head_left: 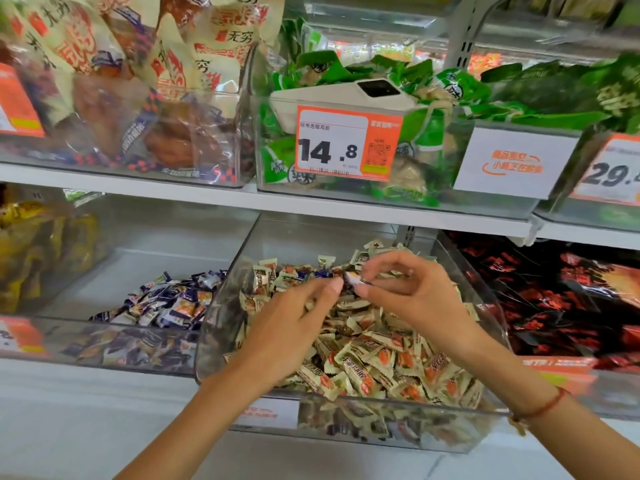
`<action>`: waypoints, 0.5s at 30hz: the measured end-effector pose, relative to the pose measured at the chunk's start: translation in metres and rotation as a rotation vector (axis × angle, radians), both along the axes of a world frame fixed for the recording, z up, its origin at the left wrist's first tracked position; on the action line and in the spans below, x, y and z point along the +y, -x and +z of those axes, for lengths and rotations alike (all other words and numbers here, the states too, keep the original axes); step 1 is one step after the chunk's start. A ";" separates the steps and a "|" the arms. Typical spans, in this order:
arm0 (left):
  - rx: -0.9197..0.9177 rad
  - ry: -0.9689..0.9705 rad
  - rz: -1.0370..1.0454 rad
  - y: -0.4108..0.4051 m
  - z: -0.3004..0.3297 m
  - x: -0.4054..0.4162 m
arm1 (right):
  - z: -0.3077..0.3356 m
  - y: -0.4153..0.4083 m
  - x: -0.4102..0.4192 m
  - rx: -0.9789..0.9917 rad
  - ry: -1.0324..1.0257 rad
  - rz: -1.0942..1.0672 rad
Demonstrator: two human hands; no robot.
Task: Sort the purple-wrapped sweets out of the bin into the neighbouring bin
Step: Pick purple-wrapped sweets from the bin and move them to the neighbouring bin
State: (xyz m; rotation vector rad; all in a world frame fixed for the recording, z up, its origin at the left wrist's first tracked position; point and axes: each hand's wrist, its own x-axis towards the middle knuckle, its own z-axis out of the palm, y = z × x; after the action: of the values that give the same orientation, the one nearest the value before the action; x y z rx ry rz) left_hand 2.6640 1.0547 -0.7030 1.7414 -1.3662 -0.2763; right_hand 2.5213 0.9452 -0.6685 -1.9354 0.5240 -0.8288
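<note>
A clear bin (221, 299) in the middle of the lower shelf is heaped with cream-wrapped sweets (367, 362). A few purple-wrapped sweets (320, 273) lie among them at the back. My right hand (405, 292) pinches a purple-wrapped sweet (356, 280) between thumb and fingers above the pile. My left hand (294, 320) reaches over the sweets with fingers stretched forward, its fingertips close to the right hand. The neighbouring bin (104, 337) on the left holds a pile of purple-wrapped sweets (166, 303).
The shelf above carries bins of green snack packs (346, 84) and cream-and-red packs (138, 81), with a price tag (346, 143) on the front. Red-and-black packs (561, 299) fill the bin to the right; yellow packs (38, 251) sit at the far left.
</note>
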 end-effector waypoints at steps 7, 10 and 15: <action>0.380 0.579 0.212 -0.021 0.012 0.017 | 0.017 -0.071 0.025 -0.116 -0.127 0.184; 0.371 0.587 0.258 -0.038 0.011 0.026 | 0.017 -0.092 0.016 0.003 -0.056 0.222; 0.462 0.543 0.396 -0.066 -0.002 0.039 | -0.021 -0.132 -0.041 0.536 0.369 0.154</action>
State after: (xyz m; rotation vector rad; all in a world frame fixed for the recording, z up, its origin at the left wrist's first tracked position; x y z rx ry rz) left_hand 2.7300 1.0942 -0.7054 1.3378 -0.6606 -0.0644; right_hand 2.6533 0.9039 -0.6899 -2.5221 0.5504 -0.3105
